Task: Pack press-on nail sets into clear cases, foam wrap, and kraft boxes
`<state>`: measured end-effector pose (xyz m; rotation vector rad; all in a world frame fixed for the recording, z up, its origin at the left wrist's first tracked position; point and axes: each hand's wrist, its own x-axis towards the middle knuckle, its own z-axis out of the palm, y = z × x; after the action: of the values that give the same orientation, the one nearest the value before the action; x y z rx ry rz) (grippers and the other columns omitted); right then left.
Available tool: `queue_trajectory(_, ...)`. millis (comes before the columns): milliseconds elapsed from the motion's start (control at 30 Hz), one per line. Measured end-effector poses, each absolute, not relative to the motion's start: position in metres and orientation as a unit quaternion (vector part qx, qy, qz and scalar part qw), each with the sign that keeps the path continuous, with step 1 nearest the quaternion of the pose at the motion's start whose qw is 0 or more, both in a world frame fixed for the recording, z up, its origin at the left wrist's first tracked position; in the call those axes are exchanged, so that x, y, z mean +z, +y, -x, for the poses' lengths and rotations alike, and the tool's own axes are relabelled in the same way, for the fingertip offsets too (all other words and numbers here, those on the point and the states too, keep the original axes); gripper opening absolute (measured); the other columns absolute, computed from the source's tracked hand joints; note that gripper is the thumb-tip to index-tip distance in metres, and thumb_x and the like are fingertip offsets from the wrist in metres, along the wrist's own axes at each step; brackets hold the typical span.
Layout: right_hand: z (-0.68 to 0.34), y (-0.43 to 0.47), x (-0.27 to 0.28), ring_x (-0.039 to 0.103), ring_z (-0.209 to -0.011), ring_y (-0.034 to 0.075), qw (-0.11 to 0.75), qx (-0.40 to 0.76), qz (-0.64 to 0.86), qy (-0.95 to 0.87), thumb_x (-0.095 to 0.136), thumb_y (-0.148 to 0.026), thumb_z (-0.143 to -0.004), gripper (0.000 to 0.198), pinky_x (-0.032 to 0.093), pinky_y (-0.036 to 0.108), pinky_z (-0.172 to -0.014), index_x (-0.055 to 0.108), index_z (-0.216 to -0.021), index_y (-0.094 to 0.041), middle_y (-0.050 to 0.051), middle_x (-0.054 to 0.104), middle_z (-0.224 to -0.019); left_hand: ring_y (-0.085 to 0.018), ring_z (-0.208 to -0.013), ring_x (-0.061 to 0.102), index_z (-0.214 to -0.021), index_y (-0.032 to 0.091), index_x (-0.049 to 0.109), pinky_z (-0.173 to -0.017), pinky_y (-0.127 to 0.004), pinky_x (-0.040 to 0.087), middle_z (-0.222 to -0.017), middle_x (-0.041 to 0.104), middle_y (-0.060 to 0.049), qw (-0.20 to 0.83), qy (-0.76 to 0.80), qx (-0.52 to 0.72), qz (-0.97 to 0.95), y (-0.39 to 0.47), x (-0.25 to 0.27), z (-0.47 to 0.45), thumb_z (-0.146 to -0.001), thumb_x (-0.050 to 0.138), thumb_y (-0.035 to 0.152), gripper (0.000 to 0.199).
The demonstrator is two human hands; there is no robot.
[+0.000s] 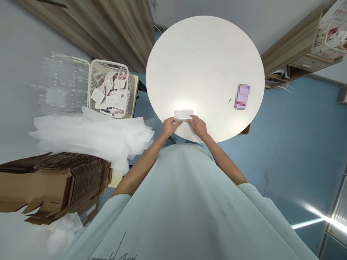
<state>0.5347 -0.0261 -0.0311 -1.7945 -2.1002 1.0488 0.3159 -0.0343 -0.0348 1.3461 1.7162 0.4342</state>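
Observation:
At the near edge of the round white table [200, 54], a small white sheet [183, 112] lies with its near side rolled or folded over into a narrow white bundle [183, 119]. My left hand [170, 127] pinches the bundle's left end between thumb and fingers. On its right end, my right hand [198, 127] grips in the same way. Whether anything is wrapped inside the bundle cannot be made out. The sheet's far part lies flat on the tabletop, beyond my fingers.
A pixelated pinkish-purple item [242, 96] lies on the table's right side. To the left are a white basket of small printed packs [110, 92], clear plastic packaging [62, 86], a pile of thin white sheets [89, 131] and stacked flat cardboard boxes [62, 180].

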Motion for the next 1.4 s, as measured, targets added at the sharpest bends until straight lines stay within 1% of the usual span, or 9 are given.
queue_trajectory(133,-0.526,-0.004,-0.033,0.072,-0.106,0.029,0.099,0.343,0.622,-0.696,0.034,-0.057,-0.115,0.053,0.059,0.042,-0.094,0.064,-0.142,-0.023,0.012,0.072,-0.132,-0.032,-0.095,0.069,-0.086,0.021,0.071,-0.089,-0.041,0.052,-0.093,0.076,-0.011,0.413,0.724,0.149,-0.532,-0.023,-0.037,-0.324,-0.095,0.070,0.050,0.030)
queue_trajectory(300,-0.522,0.016,-0.035,0.070,-0.108,0.031,0.044,0.327,0.652,-0.682,0.047,-0.049,-0.113,0.045,0.059,0.042,-0.091,0.062,-0.144,-0.020,0.016,0.066,-0.136,-0.030,-0.091,0.068,-0.078,0.024,0.061,-0.089,-0.041,0.048,-0.087,0.072,-0.009,0.371,0.752,0.097,-0.537,-0.014,-0.034,-0.336,-0.098,0.065,0.046,0.030)
queue_trajectory(367,-0.520,0.022,-0.032,0.066,-0.119,0.032,0.024,0.312,0.653,-0.689,0.051,-0.044,-0.112,0.047,0.059,0.041,-0.093,0.056,-0.151,-0.019,0.018,0.061,-0.145,-0.030,-0.092,0.068,-0.080,0.024,0.059,-0.092,-0.041,0.047,-0.086,0.071,-0.008,0.366,0.758,0.076,-0.535,-0.010,-0.031,-0.339,-0.100,0.064,0.045,0.029)
queue_trajectory(467,-0.516,0.029,-0.024,0.053,-0.140,0.032,0.015,0.279,0.608,-0.743,0.051,-0.029,-0.111,0.049,0.052,0.043,-0.108,0.049,-0.159,-0.016,0.019,0.053,-0.158,-0.031,-0.096,0.068,-0.086,0.023,0.061,-0.095,-0.042,0.048,-0.087,0.070,-0.009,0.364,0.760,0.063,-0.534,-0.007,-0.027,-0.341,-0.101,0.063,0.045,0.026)
queue_trajectory(600,-0.513,0.028,-0.012,0.050,-0.142,0.033,-0.013,0.268,0.545,-0.795,0.047,-0.014,-0.107,0.045,0.039,0.046,-0.120,0.061,-0.150,-0.015,0.018,0.060,-0.152,-0.036,-0.114,0.066,-0.106,0.021,0.066,-0.101,-0.047,0.050,-0.108,0.071,-0.014,0.347,0.770,0.097,-0.527,-0.014,-0.026,-0.335,-0.098,0.070,0.039,0.021)
queue_trajectory(767,-0.513,0.002,-0.004,0.055,-0.128,0.036,-0.032,0.279,0.560,-0.780,0.051,-0.027,-0.110,0.048,0.044,0.048,-0.111,0.057,-0.155,-0.013,0.021,0.066,-0.137,-0.026,-0.109,0.070,-0.140,0.021,0.057,-0.099,-0.043,0.057,-0.142,0.060,-0.016,0.373,0.780,0.196,-0.462,-0.033,-0.027,-0.323,-0.097,0.073,0.034,0.048)
queue_trajectory(933,-0.500,-0.020,-0.009,0.057,-0.126,0.035,-0.032,0.324,0.568,-0.756,0.052,-0.034,-0.110,0.057,0.048,0.046,-0.108,0.050,-0.161,-0.008,0.022,0.066,-0.137,-0.025,-0.114,0.069,-0.137,0.021,0.062,-0.102,-0.041,0.059,-0.140,0.065,-0.014,0.414,0.730,0.236,-0.490,-0.041,-0.035,-0.320,-0.098,0.068,0.028,0.040)
queue_trajectory(1133,-0.462,-0.034,-0.012,0.058,-0.126,0.034,-0.029,0.362,0.537,-0.762,0.054,-0.034,-0.109,0.057,0.049,0.047,-0.110,0.051,-0.160,-0.010,0.020,0.069,-0.137,-0.029,-0.124,0.066,-0.130,0.021,0.068,-0.113,-0.046,0.054,-0.137,0.065,-0.014,0.366,0.754,0.246,-0.487,-0.054,-0.042,-0.298,-0.095,0.063,0.022,0.035)
queue_trajectory(1400,-0.438,-0.028,0.015,0.056,-0.127,0.037,-0.082,0.310,0.537,-0.780,0.056,-0.034,-0.108,0.051,0.049,0.049,-0.109,0.058,-0.152,-0.007,0.023,0.067,-0.136,-0.028,-0.119,0.069,-0.132,0.019,0.068,-0.111,-0.047,0.056,-0.140,0.065,-0.015,0.413,0.734,0.281,-0.461,-0.065,-0.026,-0.269,-0.095,0.061,0.023,0.038)
